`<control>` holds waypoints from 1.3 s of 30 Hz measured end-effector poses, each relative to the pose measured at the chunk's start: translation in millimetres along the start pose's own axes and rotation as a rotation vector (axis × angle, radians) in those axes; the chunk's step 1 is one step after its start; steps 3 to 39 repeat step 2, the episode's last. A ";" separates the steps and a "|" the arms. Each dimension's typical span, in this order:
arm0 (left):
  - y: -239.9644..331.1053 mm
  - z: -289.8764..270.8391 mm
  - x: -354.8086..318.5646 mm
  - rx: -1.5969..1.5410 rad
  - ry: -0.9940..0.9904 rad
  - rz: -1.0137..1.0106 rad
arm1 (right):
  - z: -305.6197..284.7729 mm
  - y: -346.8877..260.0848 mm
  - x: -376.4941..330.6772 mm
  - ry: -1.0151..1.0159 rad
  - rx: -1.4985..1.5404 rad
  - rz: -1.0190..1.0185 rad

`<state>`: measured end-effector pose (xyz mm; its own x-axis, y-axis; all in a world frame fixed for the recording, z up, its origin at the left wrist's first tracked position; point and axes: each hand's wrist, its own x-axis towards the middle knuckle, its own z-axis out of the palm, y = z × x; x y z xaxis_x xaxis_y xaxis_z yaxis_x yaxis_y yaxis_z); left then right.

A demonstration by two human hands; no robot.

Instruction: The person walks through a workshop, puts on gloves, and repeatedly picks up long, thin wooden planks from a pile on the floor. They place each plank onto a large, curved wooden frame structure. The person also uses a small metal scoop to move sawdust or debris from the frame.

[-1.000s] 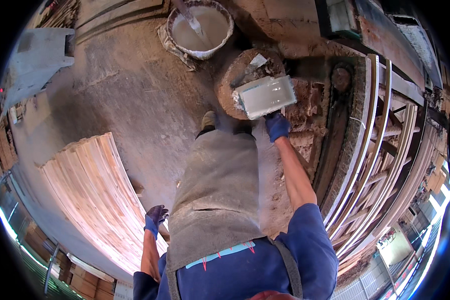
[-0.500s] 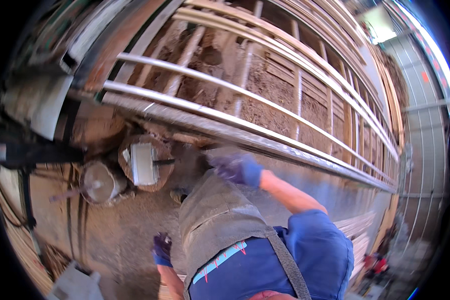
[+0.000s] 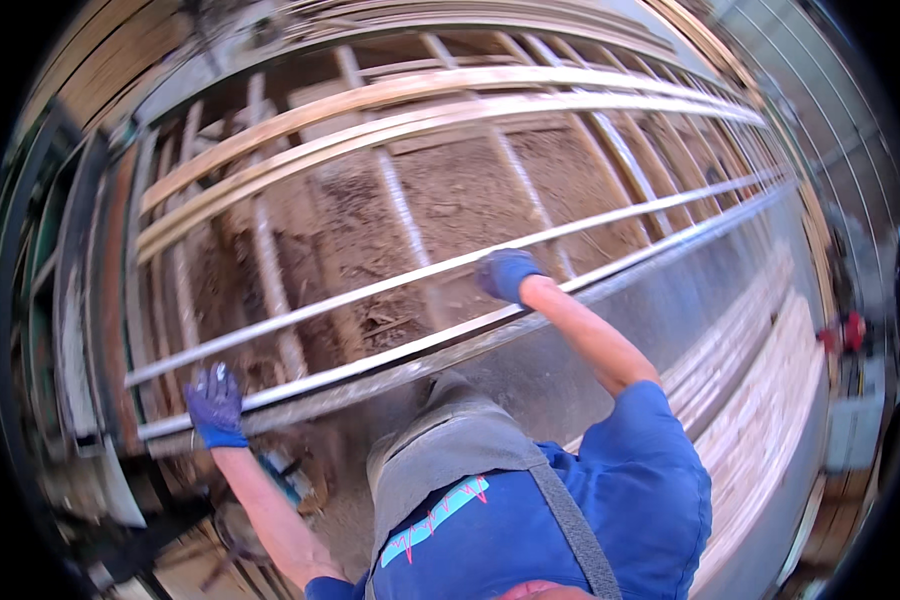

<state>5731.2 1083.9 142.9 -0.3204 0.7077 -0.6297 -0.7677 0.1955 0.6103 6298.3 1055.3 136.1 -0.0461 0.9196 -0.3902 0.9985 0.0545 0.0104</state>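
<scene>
Both my hands wear dark purple-blue gloves and reach over a long roller-type metal rack (image 3: 400, 210). My left hand (image 3: 213, 400) lies on the near pale rail (image 3: 300, 388) close to its left end, fingers apart and pointing to the far side. Just beyond those fingertips runs a narrow pale strip (image 3: 340, 298), stretching the rack's length. Farther right, my right hand (image 3: 505, 272) is curled over this strip, its fingers closed; the fingertips are hidden beneath it.
Longer wooden strips (image 3: 370, 130) lie across the rack's far half. Brown debris (image 3: 370, 310) covers the ground under the crossbars. Behind my right arm are stacked pale boards (image 3: 740, 390). A dark metal frame (image 3: 80, 290) stands at the rack's left end.
My left hand has risen from beside my apron to the rack's near rail. My right hand has moved onto the narrow strip. The view has swung, bringing the rack's left end closer.
</scene>
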 end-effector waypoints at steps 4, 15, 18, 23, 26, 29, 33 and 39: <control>-23.9 16.8 50.1 0.047 0.051 -0.023 | -5.7 5.8 5.5 0.036 0.067 -0.039; -23.9 16.8 50.1 0.047 0.051 -0.023 | -5.7 5.8 5.5 0.036 0.067 -0.039; -23.9 16.8 50.1 0.047 0.051 -0.023 | -5.7 5.8 5.5 0.036 0.067 -0.039; -23.9 16.8 50.1 0.047 0.051 -0.023 | -5.7 5.8 5.5 0.036 0.067 -0.039; -23.9 16.8 50.1 0.047 0.051 -0.023 | -5.7 5.8 5.5 0.036 0.067 -0.039; -23.9 16.8 50.1 0.047 0.051 -0.023 | -5.7 5.8 5.5 0.036 0.067 -0.039; -23.9 16.8 50.1 0.047 0.051 -0.023 | -5.7 5.8 5.5 0.036 0.067 -0.039; -23.9 16.8 50.1 0.047 0.051 -0.023 | -5.7 5.8 5.5 0.036 0.067 -0.039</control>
